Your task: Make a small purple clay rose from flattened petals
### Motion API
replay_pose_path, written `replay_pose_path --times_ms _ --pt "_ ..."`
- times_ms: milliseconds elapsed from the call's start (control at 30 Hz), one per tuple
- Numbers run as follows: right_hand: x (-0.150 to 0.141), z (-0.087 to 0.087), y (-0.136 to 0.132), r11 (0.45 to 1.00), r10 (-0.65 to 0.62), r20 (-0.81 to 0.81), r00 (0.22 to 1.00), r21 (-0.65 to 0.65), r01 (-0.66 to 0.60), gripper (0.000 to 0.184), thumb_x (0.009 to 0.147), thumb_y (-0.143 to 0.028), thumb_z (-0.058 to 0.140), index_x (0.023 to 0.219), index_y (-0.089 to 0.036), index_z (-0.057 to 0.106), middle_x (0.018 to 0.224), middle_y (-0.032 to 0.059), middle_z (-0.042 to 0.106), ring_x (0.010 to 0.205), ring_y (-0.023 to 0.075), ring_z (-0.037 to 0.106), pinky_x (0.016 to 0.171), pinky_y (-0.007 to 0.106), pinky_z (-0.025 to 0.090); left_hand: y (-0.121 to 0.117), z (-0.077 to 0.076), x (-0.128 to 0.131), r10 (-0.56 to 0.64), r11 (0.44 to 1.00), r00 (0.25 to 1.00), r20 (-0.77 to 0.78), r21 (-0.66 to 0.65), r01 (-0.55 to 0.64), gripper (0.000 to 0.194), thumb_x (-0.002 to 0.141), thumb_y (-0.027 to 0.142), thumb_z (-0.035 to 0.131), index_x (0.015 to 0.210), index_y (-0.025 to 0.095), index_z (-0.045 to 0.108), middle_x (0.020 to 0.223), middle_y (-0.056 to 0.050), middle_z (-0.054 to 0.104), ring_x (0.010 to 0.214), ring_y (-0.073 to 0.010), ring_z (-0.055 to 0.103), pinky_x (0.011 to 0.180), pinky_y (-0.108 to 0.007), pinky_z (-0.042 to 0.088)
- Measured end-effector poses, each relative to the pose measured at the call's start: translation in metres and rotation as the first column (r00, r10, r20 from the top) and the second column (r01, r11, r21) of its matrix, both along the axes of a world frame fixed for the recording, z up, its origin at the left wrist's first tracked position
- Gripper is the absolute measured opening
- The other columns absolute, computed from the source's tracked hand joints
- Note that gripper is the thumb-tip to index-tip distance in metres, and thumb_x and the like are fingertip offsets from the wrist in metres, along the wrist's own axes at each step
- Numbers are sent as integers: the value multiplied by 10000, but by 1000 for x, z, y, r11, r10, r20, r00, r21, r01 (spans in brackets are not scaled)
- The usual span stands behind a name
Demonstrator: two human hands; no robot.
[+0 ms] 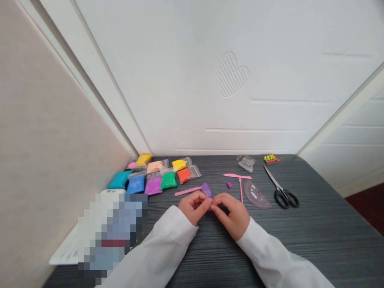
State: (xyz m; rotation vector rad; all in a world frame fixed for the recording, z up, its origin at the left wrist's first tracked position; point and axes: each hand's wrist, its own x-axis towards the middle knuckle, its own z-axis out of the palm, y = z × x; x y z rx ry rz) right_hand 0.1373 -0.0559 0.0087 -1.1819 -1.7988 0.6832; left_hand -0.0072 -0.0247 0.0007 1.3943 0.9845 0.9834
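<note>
My left hand (pixel 196 205) and my right hand (pixel 230 211) meet over the dark table, their thumbs and forefingers pinched closed tip to tip. What sits between the fingertips is too small and covered to make out. Just beyond them is a smooth, rounded purple piece (pixel 207 189); I cannot tell whether the fingers touch it. A small purple lump of clay (pixel 229 185) lies beyond my right hand. Left of the purple piece rests a pink modelling stick (pixel 188 191). Another pink stick tool (pixel 241 190) and a pink modelling knife (pixel 238 176) lie past my right hand.
Bags of coloured clay (pixel 153 185) cluster at the back left, beside a blurred-out printed item (pixel 115 232). To the right lie a clear protractor (pixel 255 195), black-handled scissors (pixel 282 192), a crumpled clear bag (pixel 247 163) and a small yellow-and-orange piece (pixel 271 160). A white panel (pixel 192 100) borders the back.
</note>
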Motion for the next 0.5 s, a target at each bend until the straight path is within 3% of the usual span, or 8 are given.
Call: replay_pose_path --times_ms 200,333,500 --pt "-2 4 0 999 24 -25 999 40 -23 66 732 -149 498 732 -183 555 783 32 585 778 122 538 729 256 435 1 0 -1 -6 994 999 -45 113 11 263 717 371 521 619 127 527 541 -14 554 522 -110 499 532 -243 379" --pt "0 6 0 999 15 -27 1000 39 -14 112 754 -162 474 775 -189 581 804 34 610 806 124 551 761 268 434 3 1 -4 -72 987 997 -36 140 76 286 756 368 464 617 129 539 573 -28 579 579 -129 525 596 -266 395" --pt "1 9 -1 1000 26 -40 999 11 -25 163 766 -160 450 815 -192 602 834 33 630 817 121 563 786 268 431 4 -3 -5 -48 989 999 -27 135 51 234 732 344 505 623 139 528 572 -14 565 574 -123 509 591 -260 387"
